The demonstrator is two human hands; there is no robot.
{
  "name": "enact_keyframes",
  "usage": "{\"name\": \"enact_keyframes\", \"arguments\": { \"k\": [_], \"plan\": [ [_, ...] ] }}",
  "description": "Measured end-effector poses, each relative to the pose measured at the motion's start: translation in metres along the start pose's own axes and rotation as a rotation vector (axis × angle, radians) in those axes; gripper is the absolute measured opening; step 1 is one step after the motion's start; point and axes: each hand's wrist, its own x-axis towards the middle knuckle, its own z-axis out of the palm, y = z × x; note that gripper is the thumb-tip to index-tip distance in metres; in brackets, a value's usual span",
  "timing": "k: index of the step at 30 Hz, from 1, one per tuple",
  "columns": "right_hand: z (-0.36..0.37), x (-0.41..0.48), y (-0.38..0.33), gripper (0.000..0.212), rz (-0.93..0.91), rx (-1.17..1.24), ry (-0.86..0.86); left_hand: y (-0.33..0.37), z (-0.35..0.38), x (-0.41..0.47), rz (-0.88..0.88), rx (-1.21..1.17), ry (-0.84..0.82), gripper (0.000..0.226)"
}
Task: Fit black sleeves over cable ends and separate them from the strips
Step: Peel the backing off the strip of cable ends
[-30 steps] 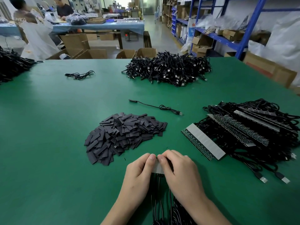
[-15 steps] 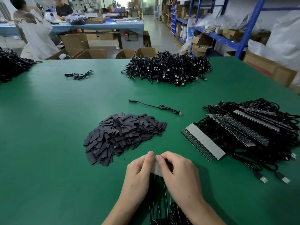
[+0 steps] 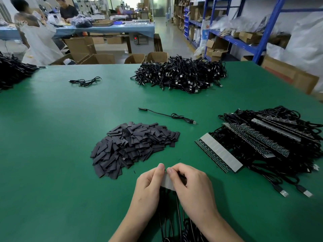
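fingers: left hand (image 3: 148,185), right hand (image 3: 193,186) both pinching one strip (image 3: 166,181)
strip: just my side of the sleeve pile (image 3: 132,147), cables (image 3: 177,203) trailing under
step: snapping an end off, I reckon
next: probably free a hand, grab a sleeve

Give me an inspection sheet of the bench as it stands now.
Surface: green table, no spills seen.
Job's things: sleeve pile left of centre; stacked strips with cables at right; held strip near front edge.
Clutter: loose cable mid-table; small cable bundle far left.
Hands: left hand and right hand both pinch the held strip.
Cables: cable heap at far edge; second heap at left edge.
Surroundings: blue shelving at right; cardboard boxes and people behind.
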Motion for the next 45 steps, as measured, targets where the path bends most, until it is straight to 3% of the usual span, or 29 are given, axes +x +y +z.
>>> {"name": "enact_keyframes", "arguments": {
  "k": [4, 9, 14, 23, 28, 34, 38, 45],
  "plan": [
    [-0.002, 0.001, 0.003, 0.028, 0.011, 0.021, -0.037, -0.003, 0.002, 0.0, 0.019, 0.015, 0.004, 0.06],
    [-0.015, 0.009, 0.007, 0.02, 0.108, 0.2, -0.297, -0.004, 0.004, -0.001, 0.054, 0.076, 0.032, 0.052],
    [-0.022, 0.014, 0.01, 0.017, 0.182, 0.284, -0.408, -0.006, 0.004, -0.001, 0.067, 0.101, 0.019, 0.051],
    [-0.025, 0.016, 0.008, 0.017, 0.186, 0.337, -0.438, -0.005, 0.002, -0.002, 0.065, 0.077, -0.063, 0.049],
    [-0.029, 0.021, 0.014, 0.015, 0.13, 0.279, -0.485, -0.007, 0.004, -0.003, 0.127, 0.191, -0.015, 0.049],
    [-0.047, 0.029, 0.029, 0.033, 0.073, 0.318, -0.739, -0.008, 0.007, -0.005, 0.205, 0.232, -0.107, 0.05],
    [-0.043, 0.027, 0.033, 0.049, 0.064, 0.363, -0.764, -0.011, 0.008, -0.006, 0.163, 0.216, -0.139, 0.056],
    [-0.031, 0.022, 0.027, 0.051, -0.003, 0.458, -0.714, -0.009, 0.002, -0.001, 0.066, 0.098, -0.179, 0.061]
  ]
}}
